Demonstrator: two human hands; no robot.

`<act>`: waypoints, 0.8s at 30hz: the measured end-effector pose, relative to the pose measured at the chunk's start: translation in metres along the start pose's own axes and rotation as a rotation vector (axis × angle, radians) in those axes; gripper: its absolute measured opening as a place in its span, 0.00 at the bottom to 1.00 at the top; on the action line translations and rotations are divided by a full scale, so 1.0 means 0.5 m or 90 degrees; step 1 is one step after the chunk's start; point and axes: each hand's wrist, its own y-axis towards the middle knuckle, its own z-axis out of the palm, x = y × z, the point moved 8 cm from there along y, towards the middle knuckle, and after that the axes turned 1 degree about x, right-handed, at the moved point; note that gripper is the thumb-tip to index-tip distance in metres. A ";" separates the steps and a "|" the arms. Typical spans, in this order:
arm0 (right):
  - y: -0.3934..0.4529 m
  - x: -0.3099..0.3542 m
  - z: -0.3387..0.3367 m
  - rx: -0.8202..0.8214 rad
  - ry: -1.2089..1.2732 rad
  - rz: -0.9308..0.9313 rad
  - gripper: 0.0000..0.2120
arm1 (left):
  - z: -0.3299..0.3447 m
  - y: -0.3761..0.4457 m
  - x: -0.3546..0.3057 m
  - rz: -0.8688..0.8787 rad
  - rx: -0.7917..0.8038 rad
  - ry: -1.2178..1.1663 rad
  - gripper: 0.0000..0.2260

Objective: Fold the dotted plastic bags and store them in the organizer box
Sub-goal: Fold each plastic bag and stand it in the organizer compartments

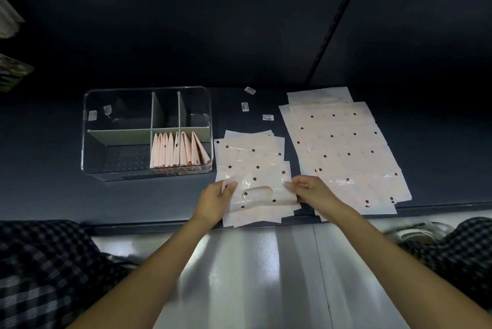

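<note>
A small pile of pale pink dotted plastic bags (250,158) lies on the dark shelf in front of me. My left hand (217,199) pinches the left edge of the top bag (262,192), near its handle cut-out. My right hand (310,190) pinches the same bag's right edge, and its near end is lifted and curled. A clear organizer box (87,126) with grey dividers stands to the left. Several folded pink bags (177,151) stand upright in its front right compartment. A larger pile of long dotted bags (343,147) lies flat at the right.
Three small white labels (245,107) lie on the shelf behind the small pile. The shelf's front edge (133,223) runs just below my hands, with a shiny grey floor beneath. My checked-cloth knees (40,262) frame both sides. A slanted upright rail (335,22) rises at the back right.
</note>
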 end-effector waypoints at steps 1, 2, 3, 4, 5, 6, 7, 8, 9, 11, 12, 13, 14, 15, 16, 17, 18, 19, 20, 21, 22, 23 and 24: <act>0.012 -0.003 -0.007 -0.049 -0.006 0.005 0.09 | 0.005 0.000 -0.003 -0.003 0.005 -0.058 0.08; 0.020 -0.004 -0.011 -0.087 -0.019 0.011 0.11 | 0.010 -0.001 -0.005 -0.005 0.015 -0.113 0.05; 0.026 -0.003 -0.014 -0.119 -0.037 0.017 0.11 | 0.014 -0.001 -0.004 -0.006 0.021 -0.146 0.09; 0.029 -0.001 -0.016 -0.142 -0.057 0.021 0.12 | 0.017 -0.002 -0.002 -0.005 0.020 -0.156 0.14; 0.034 -0.002 -0.019 -0.163 -0.075 0.025 0.13 | 0.016 -0.001 0.002 -0.008 0.010 -0.138 0.19; 0.038 -0.002 -0.021 -0.180 -0.095 0.028 0.14 | 0.013 0.000 0.006 -0.010 -0.009 -0.107 0.23; 0.043 0.000 -0.023 -0.194 -0.123 0.029 0.16 | 0.009 -0.001 0.010 -0.014 -0.030 -0.068 0.26; 0.046 0.003 -0.024 -0.203 -0.155 0.031 0.17 | 0.006 -0.001 0.012 -0.012 -0.050 -0.032 0.27; 0.049 0.005 -0.024 -0.211 -0.182 0.033 0.18 | 0.005 -0.002 0.009 -0.003 -0.065 0.001 0.27; 0.054 0.008 -0.025 -0.225 -0.217 0.040 0.19 | 0.005 -0.012 -0.007 0.041 -0.104 0.086 0.27; 0.056 0.009 -0.026 -0.230 -0.229 0.042 0.19 | 0.005 -0.023 -0.021 0.079 -0.134 0.146 0.26; 0.058 0.010 -0.026 -0.236 -0.239 0.042 0.20 | 0.007 -0.035 -0.038 0.129 -0.166 0.207 0.25; 0.058 0.010 -0.026 -0.241 -0.246 0.042 0.21 | 0.014 -0.047 -0.055 0.188 -0.189 0.260 0.24; 0.058 0.010 -0.025 -0.245 -0.251 0.043 0.22 | 0.027 -0.056 -0.070 0.243 -0.185 0.307 0.23; 0.058 0.009 -0.025 -0.247 -0.251 0.046 0.22 | 0.048 -0.062 -0.077 0.287 -0.146 0.356 0.23; 0.058 0.009 -0.025 -0.248 -0.249 0.050 0.22 | 0.074 -0.065 -0.076 0.316 -0.087 0.415 0.23; 0.057 0.007 -0.025 -0.248 -0.246 0.055 0.22 | 0.100 -0.067 -0.067 0.328 -0.030 0.481 0.25; 0.057 0.006 -0.026 -0.248 -0.243 0.061 0.22 | 0.120 -0.068 -0.051 0.327 0.017 0.542 0.27; 0.057 0.006 -0.026 -0.247 -0.241 0.065 0.22 | 0.133 -0.068 -0.034 0.321 0.049 0.589 0.29; 0.057 0.006 -0.026 -0.248 -0.241 0.068 0.22 | 0.140 -0.069 -0.018 0.314 0.070 0.623 0.31; 0.057 0.006 -0.026 -0.249 -0.240 0.068 0.23 | 0.142 -0.071 -0.006 0.313 0.083 0.643 0.32; 0.058 0.007 -0.026 -0.251 -0.238 0.067 0.23 | 0.143 -0.074 0.002 0.316 0.092 0.662 0.33; 0.059 0.007 -0.027 -0.253 -0.235 0.065 0.23 | 0.141 -0.076 0.008 0.325 0.093 0.684 0.33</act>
